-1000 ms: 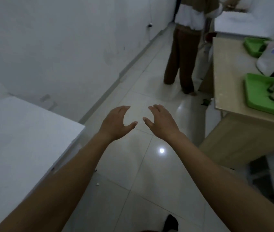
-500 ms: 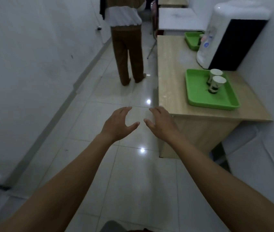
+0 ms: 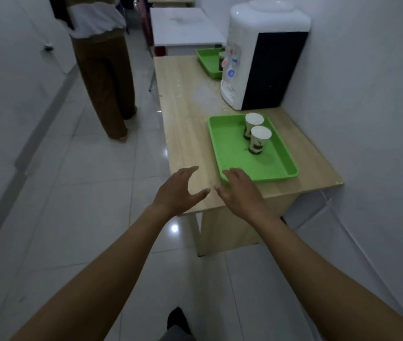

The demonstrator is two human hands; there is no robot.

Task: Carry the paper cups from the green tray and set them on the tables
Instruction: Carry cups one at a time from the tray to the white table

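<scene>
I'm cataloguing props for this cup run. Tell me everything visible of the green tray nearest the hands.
The green tray is a bright, plastic-looking rectangle with rounded corners and a low raised rim. It lies flat on the wooden table in front of the water dispenser. Two upright paper cups stand in its far half. The right hand overlaps its near corner; contact unclear.

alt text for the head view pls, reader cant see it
An open, empty left hand and right hand reach toward a green tray holding two upright paper cups on a wooden table. A water dispenser stands behind the tray, and another person stands on the floor left of the table.
</scene>
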